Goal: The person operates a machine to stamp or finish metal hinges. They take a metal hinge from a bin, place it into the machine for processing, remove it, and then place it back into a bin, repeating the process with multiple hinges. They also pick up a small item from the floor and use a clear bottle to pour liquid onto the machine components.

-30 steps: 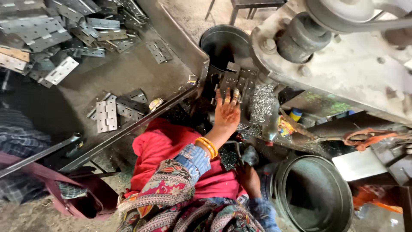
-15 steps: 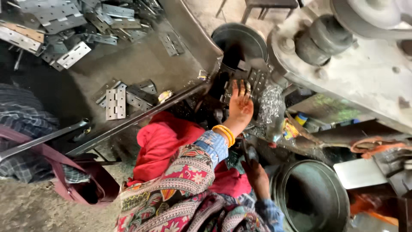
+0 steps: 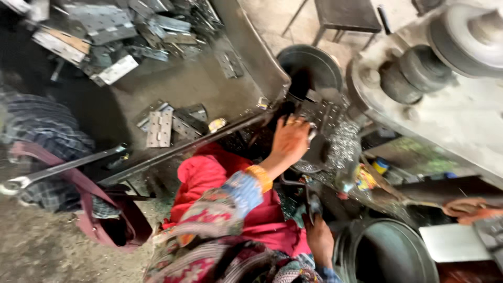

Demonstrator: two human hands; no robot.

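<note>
My left hand [image 3: 289, 140] reaches out from a patterned sleeve with a yellow bangle to the bed of a press machine [image 3: 419, 112]. Its fingers are curled over a small shiny metal piece [image 3: 312, 134] beside several perforated plates [image 3: 322, 111]; the picture is blurred there. My right hand [image 3: 319, 238] is low, near my red-clad lap, closed around a dark handle [image 3: 313, 204]. Glittering metal shavings [image 3: 343, 144] lie around the left hand.
A sloped metal tray [image 3: 209, 84] holds flat hinge plates [image 3: 159, 128] and a heap of plates [image 3: 105, 26] at its top. Round dark drums stand at the lower right [image 3: 387, 251] and behind the press [image 3: 310, 63]. A long steel bar [image 3: 63, 167] lies at the left.
The view has swung left and down. My left hand's fingers, spread flat on the perforated plates before, are now curled in. My right hand has stayed low.
</note>
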